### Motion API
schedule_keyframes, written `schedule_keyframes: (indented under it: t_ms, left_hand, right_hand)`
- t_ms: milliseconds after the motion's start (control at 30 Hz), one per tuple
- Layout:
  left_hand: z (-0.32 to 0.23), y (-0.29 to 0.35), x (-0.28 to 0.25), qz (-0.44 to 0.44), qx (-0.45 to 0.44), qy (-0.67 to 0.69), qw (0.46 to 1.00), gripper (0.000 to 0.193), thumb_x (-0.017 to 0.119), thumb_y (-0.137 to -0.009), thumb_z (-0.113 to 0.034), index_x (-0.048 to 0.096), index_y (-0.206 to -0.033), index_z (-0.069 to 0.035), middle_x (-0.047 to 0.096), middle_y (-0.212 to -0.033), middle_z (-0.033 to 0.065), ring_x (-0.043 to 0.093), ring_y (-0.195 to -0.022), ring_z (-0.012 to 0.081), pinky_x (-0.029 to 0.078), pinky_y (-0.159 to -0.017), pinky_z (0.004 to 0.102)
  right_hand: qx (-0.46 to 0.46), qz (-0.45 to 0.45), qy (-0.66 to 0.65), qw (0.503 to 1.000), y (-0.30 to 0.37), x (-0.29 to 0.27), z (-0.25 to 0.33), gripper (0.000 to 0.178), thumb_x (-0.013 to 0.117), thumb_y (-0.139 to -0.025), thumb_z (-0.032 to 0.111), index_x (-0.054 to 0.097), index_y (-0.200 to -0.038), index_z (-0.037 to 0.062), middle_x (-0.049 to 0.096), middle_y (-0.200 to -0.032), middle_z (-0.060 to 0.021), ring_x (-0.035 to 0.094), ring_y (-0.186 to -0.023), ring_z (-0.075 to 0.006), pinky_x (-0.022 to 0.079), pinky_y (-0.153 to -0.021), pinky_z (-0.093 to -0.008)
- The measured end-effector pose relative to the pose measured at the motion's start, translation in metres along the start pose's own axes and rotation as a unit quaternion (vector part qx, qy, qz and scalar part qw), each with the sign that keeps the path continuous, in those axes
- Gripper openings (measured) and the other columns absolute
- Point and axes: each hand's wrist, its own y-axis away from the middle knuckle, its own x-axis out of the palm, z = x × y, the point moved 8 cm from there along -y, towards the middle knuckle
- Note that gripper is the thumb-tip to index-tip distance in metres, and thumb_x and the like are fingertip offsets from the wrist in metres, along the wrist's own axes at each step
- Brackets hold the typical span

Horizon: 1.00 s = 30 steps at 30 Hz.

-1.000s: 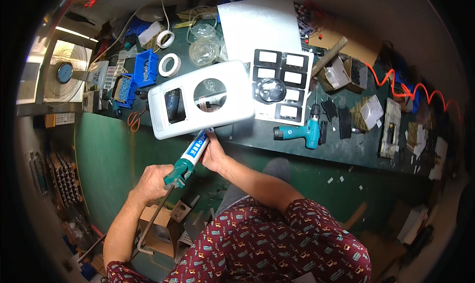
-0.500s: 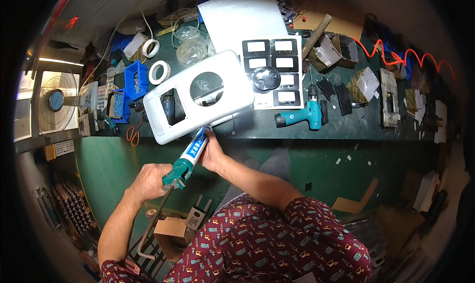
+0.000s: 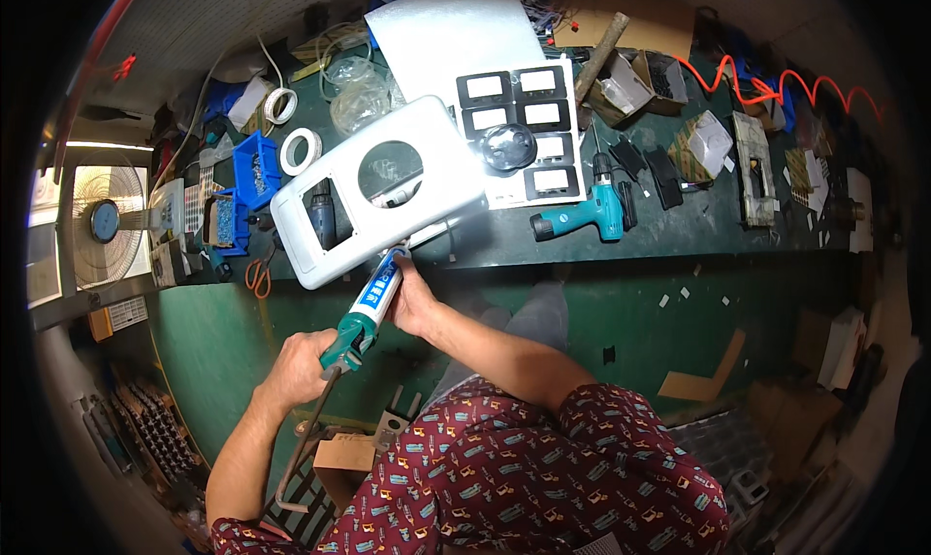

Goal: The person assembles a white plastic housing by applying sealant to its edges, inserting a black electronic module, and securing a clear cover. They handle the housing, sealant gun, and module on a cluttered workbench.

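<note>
White housing (image 3: 373, 223) sits just beyond the right hand (image 3: 413, 298). The left hand (image 3: 299, 367) grips the rear of the caulking gun (image 3: 349, 339); the right hand holds its cartridge (image 3: 377, 289), front end near the housing's closest edge. Gun appears positioned; amounts dispensed and remaining not discernible.

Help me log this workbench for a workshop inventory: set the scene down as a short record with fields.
Left hand: closed on the green rear end of the caulking gun
Right hand: around the gun's front end
Gun tip: by the lower edge of the white casing; contact unclear
Casing openings: one round, one rectangular
Right of casing: teal drill, lying on the bench
Left of casing: blue bins, orange-handled scissors
</note>
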Motion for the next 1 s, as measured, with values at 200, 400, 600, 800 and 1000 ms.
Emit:
schedule_keyframes:
  t_ms: [200, 400, 600, 800, 1000]
  left_hand:
    - [0.004, 0.004, 0.009, -0.033, -0.002, 0.047, 0.998, 0.015, 0.068, -0.075, -0.001, 0.057, -0.085, 0.002, 0.059, -0.075, 0.0225, 0.057, -0.068, 0.0454, 0.049, -0.063, 0.0424]
    - [-0.017, -0.003, 0.009, -0.034, -0.009, 0.036, 0.999, 0.015, 0.068, -0.077, -0.001, 0.058, -0.088, 0.002, 0.06, -0.075, 0.0238, 0.058, -0.07, 0.0456, 0.05, -0.065, 0.0427]
    - [-0.029, -0.011, 0.007, -0.03, 0.017, 0.003, 0.999, 0.015, 0.068, -0.08, -0.002, 0.058, -0.09, 0.002, 0.062, -0.079, 0.0242, 0.063, -0.076, 0.0449, 0.05, -0.068, 0.0441]
    - [-0.042, -0.012, 0.012, -0.052, -0.061, 0.021, 0.997, 0.019, 0.07, -0.084, -0.008, 0.057, -0.094, 0.001, 0.063, -0.082, 0.0249, 0.063, -0.08, 0.0451, 0.051, -0.07, 0.0456]
    - [-0.038, -0.004, 0.021, -0.121, -0.091, 0.128, 0.98, 0.02, 0.069, -0.089, -0.007, 0.063, -0.106, -0.001, 0.062, -0.086, 0.0071, 0.055, -0.08, 0.0153, 0.05, -0.075, 0.0341]
  right_hand:
    - [0.001, 0.003, 0.009, 1.0, 0.004, 0.002, -0.003, 0.057, 0.06, -0.09, 0.064, 0.062, -0.106, 0.0099, 0.069, -0.097, -0.0089, 0.068, -0.094, -0.0262, 0.052, -0.095, -0.0476]
    - [-0.007, -0.024, 0.008, 1.0, 0.004, -0.003, 0.003, 0.06, 0.058, -0.09, 0.067, 0.061, -0.105, 0.0091, 0.069, -0.093, -0.012, 0.069, -0.086, -0.0278, 0.056, -0.086, -0.0468]
    - [0.01, -0.021, 0.0, 1.0, 0.008, -0.001, 0.012, 0.057, 0.052, -0.096, 0.062, 0.052, -0.119, 0.0094, 0.066, -0.098, -0.0123, 0.068, -0.091, -0.0283, 0.057, -0.087, -0.0482]
    - [0.016, -0.026, 0.005, 1.0, 0.006, 0.0, 0.02, 0.055, 0.054, -0.095, 0.063, 0.058, -0.106, 0.0084, 0.066, -0.093, -0.0107, 0.068, -0.086, -0.0271, 0.057, -0.082, -0.0471]
    - [0.052, -0.029, 0.119, 0.991, 0.026, 0.014, 0.03, 0.046, 0.052, -0.099, 0.057, 0.059, -0.112, 0.013, 0.069, -0.096, -0.0083, 0.069, -0.085, -0.0244, 0.058, -0.077, -0.0441]
